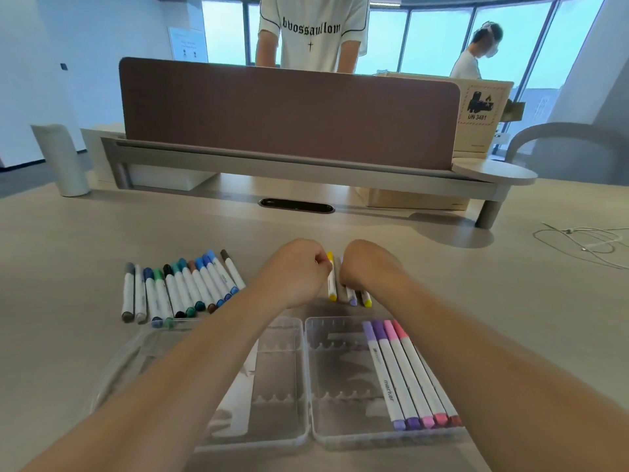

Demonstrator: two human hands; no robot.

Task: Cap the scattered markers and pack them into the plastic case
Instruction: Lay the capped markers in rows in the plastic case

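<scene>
Twelve capped markers (183, 287) lie in the left row. Two hands show, the left hand (296, 270) and the right hand (366, 267). Between them are four more pens: one yellow marker (331, 284), one grey marker (343, 294), one lavender-ended marker (353, 300) and one yellow-ended marker (366, 302). There is one clear plastic case (272, 434), open in two halves. It holds two purple markers (391, 376) and two pink markers (417, 369), plus the red end (455, 420) of a fifth.
</scene>
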